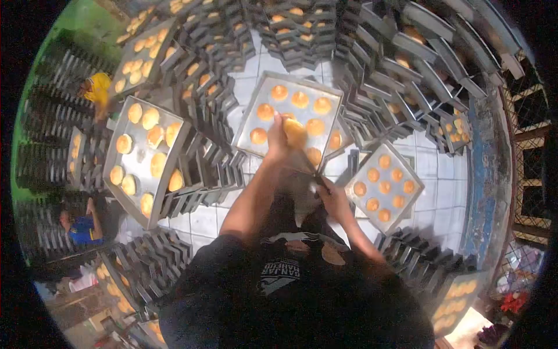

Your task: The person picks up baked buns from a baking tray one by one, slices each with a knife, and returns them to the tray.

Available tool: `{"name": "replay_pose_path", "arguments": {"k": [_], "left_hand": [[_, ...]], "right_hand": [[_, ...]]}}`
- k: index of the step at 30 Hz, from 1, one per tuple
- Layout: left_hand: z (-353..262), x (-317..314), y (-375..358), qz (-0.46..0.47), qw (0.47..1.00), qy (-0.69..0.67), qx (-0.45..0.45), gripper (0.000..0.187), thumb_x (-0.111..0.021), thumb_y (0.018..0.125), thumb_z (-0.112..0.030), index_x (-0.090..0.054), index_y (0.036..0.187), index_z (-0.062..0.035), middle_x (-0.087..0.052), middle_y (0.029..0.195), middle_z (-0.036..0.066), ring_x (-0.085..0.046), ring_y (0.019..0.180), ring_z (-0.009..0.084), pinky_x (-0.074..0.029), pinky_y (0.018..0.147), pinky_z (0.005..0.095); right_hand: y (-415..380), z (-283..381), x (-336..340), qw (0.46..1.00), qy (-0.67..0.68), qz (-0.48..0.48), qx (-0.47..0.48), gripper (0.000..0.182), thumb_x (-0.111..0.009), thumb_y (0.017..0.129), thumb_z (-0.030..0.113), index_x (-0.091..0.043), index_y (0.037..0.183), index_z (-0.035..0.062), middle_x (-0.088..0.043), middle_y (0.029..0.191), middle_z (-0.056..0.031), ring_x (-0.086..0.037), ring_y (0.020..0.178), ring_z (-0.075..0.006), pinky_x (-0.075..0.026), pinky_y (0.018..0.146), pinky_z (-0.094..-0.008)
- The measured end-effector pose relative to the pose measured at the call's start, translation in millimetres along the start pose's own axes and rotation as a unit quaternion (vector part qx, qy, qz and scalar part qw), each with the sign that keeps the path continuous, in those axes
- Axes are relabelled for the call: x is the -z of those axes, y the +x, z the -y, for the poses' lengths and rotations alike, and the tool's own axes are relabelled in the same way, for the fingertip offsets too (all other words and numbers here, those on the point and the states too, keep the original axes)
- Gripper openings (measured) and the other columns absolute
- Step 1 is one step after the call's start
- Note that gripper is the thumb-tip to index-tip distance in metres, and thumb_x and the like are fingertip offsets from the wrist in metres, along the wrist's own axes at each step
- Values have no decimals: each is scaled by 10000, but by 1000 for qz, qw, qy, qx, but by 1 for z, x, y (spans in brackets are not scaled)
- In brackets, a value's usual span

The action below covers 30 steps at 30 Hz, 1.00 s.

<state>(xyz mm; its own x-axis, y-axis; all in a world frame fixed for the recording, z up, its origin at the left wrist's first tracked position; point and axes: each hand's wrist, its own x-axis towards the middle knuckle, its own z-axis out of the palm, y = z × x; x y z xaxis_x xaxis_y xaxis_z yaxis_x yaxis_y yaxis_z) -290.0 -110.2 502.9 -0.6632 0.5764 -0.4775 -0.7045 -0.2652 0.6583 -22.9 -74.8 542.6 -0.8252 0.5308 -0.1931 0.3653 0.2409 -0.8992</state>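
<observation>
My left hand [278,139] is over a square metal tray [285,119] of golden round buns. Its fingers are closed round one bun [296,135], which is raised off the tray and blurred by motion. Lower and to the right, my right hand [335,202] grips a thin, dark, knife-like tool [314,172] that points up toward that bun. The tool's exact kind is smeared. Several other buns [300,99] lie spaced out on the tray around my left hand.
Tall zigzag stacks of metal trays [209,151] stand all around. To the left a high stack bears a tray of buns [141,157]; another bun tray [383,189] is at the right above white floor tiles [439,174]. Two people [100,88] are at the far left.
</observation>
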Motion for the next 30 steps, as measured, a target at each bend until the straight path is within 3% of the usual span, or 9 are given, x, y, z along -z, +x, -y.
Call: {"name": "replay_pose_path", "arguments": {"k": [5, 6, 9, 17, 22, 24, 25, 28, 30], "left_hand": [[54, 96, 88, 0, 995, -97, 30, 458, -512, 1041, -440, -559, 1270, -46, -604, 1062, 92, -611, 998, 205, -535, 857, 381], [72, 132, 111, -71, 992, 51, -96, 422, -530, 1026, -380, -568, 1263, -33, -609, 1103, 106, -608, 1035, 217, -530, 881, 387], [110, 228, 162, -242, 737, 476, -415, 334, -587, 980, -202, -594, 1242, 4, -622, 1224, 146, -601, 1147, 255, -515, 954, 405], [162, 416, 256, -175, 684, 674, -217, 371, -620, 958, -380, -694, 1122, -55, -695, 1108, 129, -673, 1032, 278, -545, 869, 409], [123, 340, 221, -65, 441, 844, -299, 248, -637, 984, -233, -647, 1131, -33, -670, 1055, 71, -652, 951, 209, -558, 843, 353], [121, 285, 184, -176, 637, 702, -265, 472, -609, 956, -449, -618, 1269, -96, -653, 1206, 97, -641, 1103, 265, -534, 897, 395], [110, 265, 171, -180, 634, 698, -278, 472, -609, 956, -449, -618, 1269, -96, -653, 1206, 97, -641, 1103, 265, -534, 897, 395], [61, 205, 127, -21, 909, 383, -160, 434, -561, 1007, -401, -583, 1276, -61, -635, 1176, 73, -613, 1067, 224, -514, 915, 383], [34, 171, 109, 110, 982, 138, -66, 410, -529, 1042, -369, -559, 1281, -38, -622, 1155, 57, -595, 1044, 197, -500, 926, 375]], "right_hand": [[-67, -54, 2, 972, 154, 42, -171, 418, -594, 994, 123, -559, 1397, 23, -595, 796, -13, -534, 679, -87, -464, 620, -253], [-82, -68, 0, 978, 108, 39, -174, 414, -584, 1000, 163, -569, 1391, 29, -605, 783, -4, -513, 654, -81, -448, 598, -254], [-130, -126, -4, 968, -23, 45, -245, 418, -565, 1012, 258, -596, 1373, 50, -630, 745, 22, -465, 591, -65, -409, 542, -264], [-118, -96, -25, 927, 101, -38, -360, 337, -567, 1015, 215, -643, 1306, 63, -633, 736, 32, -409, 528, -34, -351, 481, -242], [-72, -99, -36, 956, 10, -19, -294, 374, -545, 1025, 214, -612, 1366, 76, -632, 747, 23, -436, 565, -34, -378, 517, -220], [-47, -96, -36, 972, 55, -22, -226, 386, -548, 1023, 211, -599, 1378, 70, -637, 755, 23, -438, 566, -36, -381, 519, -219], [-32, -91, -36, 980, 98, -20, -170, 399, -551, 1021, 208, -587, 1390, 63, -641, 763, 23, -439, 566, -38, -384, 521, -217], [18, -24, -25, 969, 107, -14, -224, 448, -599, 1012, 219, -549, 1414, 26, -658, 851, 30, -495, 643, -57, -428, 599, -219], [40, 5, -22, 973, 121, -26, -196, 453, -602, 1013, 218, -545, 1427, 42, -655, 825, 14, -524, 681, -59, -455, 634, -225]]}}
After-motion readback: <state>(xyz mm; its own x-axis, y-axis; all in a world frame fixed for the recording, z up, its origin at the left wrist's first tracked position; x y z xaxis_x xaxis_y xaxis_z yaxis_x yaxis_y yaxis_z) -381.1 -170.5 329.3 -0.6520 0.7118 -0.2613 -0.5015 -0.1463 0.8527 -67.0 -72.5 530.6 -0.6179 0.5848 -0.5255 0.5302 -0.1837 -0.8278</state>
